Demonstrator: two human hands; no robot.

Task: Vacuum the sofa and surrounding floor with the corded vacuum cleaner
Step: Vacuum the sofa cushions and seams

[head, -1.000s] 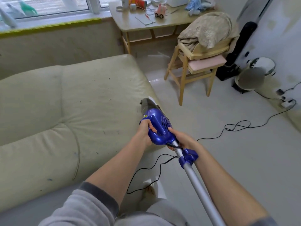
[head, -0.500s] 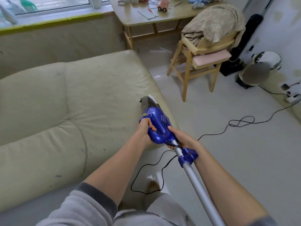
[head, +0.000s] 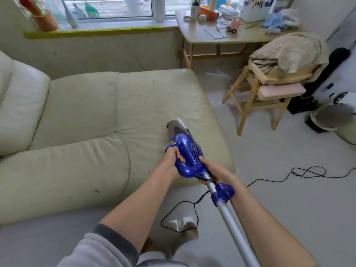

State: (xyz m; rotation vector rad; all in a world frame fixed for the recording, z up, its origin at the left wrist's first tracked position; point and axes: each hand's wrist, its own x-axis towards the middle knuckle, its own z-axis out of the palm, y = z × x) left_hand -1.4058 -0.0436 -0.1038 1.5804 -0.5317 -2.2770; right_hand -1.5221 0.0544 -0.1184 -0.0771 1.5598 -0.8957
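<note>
Both hands (head: 194, 166) around vacuum cleaner (head: 189, 151)

Daylight comes through the window (head: 115, 6) at the frame's top, above a cluttered wooden table (head: 196, 35) at upper right, a blanket-draped wooden chair (head: 250, 97) beside it, on pale glossy floor (head: 289, 199).

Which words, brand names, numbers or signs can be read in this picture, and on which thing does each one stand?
None can be read.
Vacuum cleaner: a small yellow sticker on the blue body, too small to read.
White cup on the wooden table: dark marks, too blurred to read.
Orange-red package lying on the table: some print, blurred, not readable.
</note>
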